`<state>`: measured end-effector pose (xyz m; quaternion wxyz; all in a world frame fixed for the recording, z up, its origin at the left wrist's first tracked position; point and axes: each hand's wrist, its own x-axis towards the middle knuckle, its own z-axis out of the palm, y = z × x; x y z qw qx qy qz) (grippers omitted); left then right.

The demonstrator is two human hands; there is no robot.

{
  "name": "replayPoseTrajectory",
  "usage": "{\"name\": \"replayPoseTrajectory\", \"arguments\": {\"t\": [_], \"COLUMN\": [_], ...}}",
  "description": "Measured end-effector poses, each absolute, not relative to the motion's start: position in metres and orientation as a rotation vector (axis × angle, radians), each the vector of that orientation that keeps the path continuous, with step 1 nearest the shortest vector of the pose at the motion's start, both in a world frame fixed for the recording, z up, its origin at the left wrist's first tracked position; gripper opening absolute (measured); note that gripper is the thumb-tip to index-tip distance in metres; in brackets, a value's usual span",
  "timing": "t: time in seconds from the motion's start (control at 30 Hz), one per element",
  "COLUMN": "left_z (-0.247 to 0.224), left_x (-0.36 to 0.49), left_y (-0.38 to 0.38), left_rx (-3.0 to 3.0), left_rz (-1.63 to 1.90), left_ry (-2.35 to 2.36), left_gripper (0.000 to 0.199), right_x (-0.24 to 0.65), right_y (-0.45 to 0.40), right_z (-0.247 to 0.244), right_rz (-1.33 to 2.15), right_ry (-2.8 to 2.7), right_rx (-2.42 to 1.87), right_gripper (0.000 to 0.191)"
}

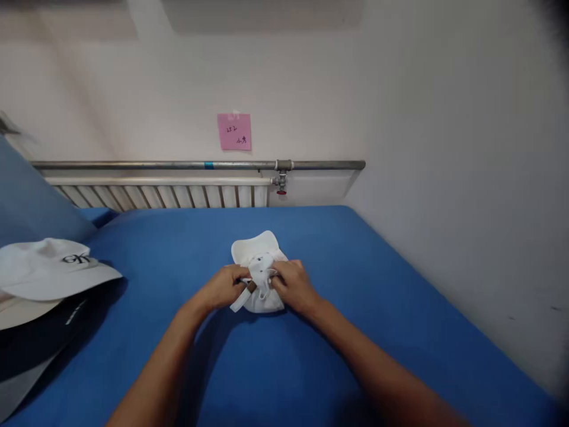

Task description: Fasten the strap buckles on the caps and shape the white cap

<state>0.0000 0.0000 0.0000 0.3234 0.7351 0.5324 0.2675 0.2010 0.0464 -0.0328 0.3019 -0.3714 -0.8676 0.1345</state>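
Note:
A white cap (258, 248) lies on the blue surface (311, 231), its brim pointing away from me. Its strap (240, 300), with a small brown buckle (251, 287), hangs out at the lower left. My left hand (226, 286) is closed on the cap's left edge, close to the buckle. On the opposite side, my right hand (294, 286) pinches the fabric near the cap's opening. Parts of the fingertips are hidden by the cloth.
Several stacked caps, with a white one (40, 270) on top, sit at the left. A radiator (169, 196), a metal pipe (169, 165) and a red-handled valve (281, 191) run along the back wall. A pink note (234, 131) hangs above. Another wall (466, 196) borders the right.

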Motion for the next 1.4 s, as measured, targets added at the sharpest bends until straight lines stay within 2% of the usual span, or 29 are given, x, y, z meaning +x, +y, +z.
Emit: {"name": "replayPoseTrajectory", "arguments": {"t": [0.2, 0.33, 0.5, 0.57, 0.7, 0.83, 0.93, 1.27, 1.4], "left_z": [-0.023, -0.025, -0.024, -0.026, -0.029, -0.035, -0.040, -0.039, -0.036], "left_x": [-0.006, -0.016, -0.020, -0.020, -0.020, -0.020, -0.020, -0.016, -0.010], "left_y": [0.003, -0.008, -0.006, -0.006, -0.007, -0.002, 0.006, 0.010, 0.009], "left_rx": [1.679, 1.518, 1.547, 1.513, 1.337, 1.220, 1.137, 1.097, 1.081], "left_rz": [0.702, 0.696, 0.751, 0.740, 0.723, 0.744, 0.762, 0.697, 0.683], "left_ry": [1.234, 1.100, 1.017, 1.008, 1.000, 0.922, 0.928, 0.949, 0.998], "left_gripper": [0.022, 0.021, 0.016, 0.017, 0.019, 0.021, 0.025, 0.023, 0.025], "right_x": [0.212, 0.215, 0.199, 0.195, 0.195, 0.196, 0.197, 0.202, 0.202], "right_y": [0.055, 0.032, 0.010, 0.010, 0.020, 0.029, 0.034, 0.039, 0.037], "right_z": [-0.048, -0.025, -0.007, -0.014, -0.035, -0.045, -0.044, -0.032, -0.029], "right_rz": [0.459, 0.392, 0.242, 0.349, 0.792, 1.174, 1.409, 1.705, 1.678], "right_ry": [-2.181, -2.083, -2.194, -2.211, -2.123, -1.877, -1.678, -1.692, -1.749], "right_rx": [-0.957, -0.605, -0.447, -0.482, -0.737, -1.067, -1.091, -1.005, -0.991], "right_gripper": [0.019, 0.041, 0.041, 0.032, 0.010, 0.011, 0.012, 0.013, 0.010]}}
